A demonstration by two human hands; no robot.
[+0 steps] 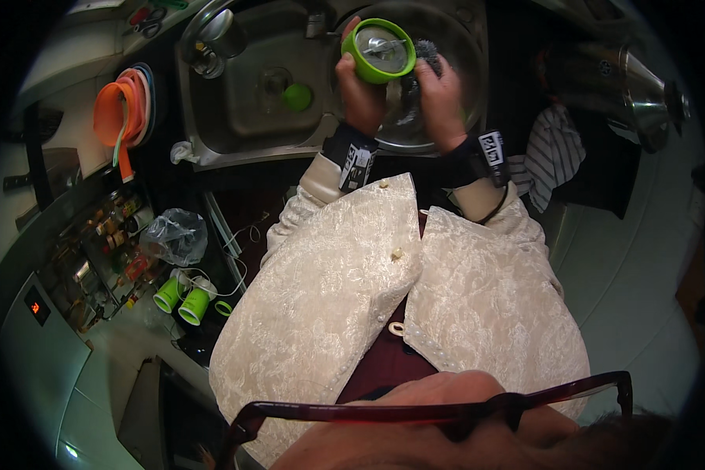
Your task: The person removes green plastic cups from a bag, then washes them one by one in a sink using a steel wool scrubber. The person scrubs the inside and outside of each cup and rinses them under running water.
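My left hand [361, 97] grips a round green blender blade base [379, 74] by its side. The base is tilted so that its grey inside and metal blade [385, 46] face up towards me. In my right hand [443, 106] is a steel wool scrubber [427, 50], close against the right side of the green rim. Both hands are above a large round metal basin [476, 76] set in the right sink bowl. A clear cup [275, 85] and a small green cap [298, 97] lie in the left sink bowl [235, 117].
The faucet [316, 24] hangs between the bowls at the back. Nested orange and pink colanders [111, 108] stand left of the sink. Farther left are a clear plastic bag [179, 235] and green cups [194, 305]. A striped cloth [558, 147] and a metal vessel [617, 76] are at right.
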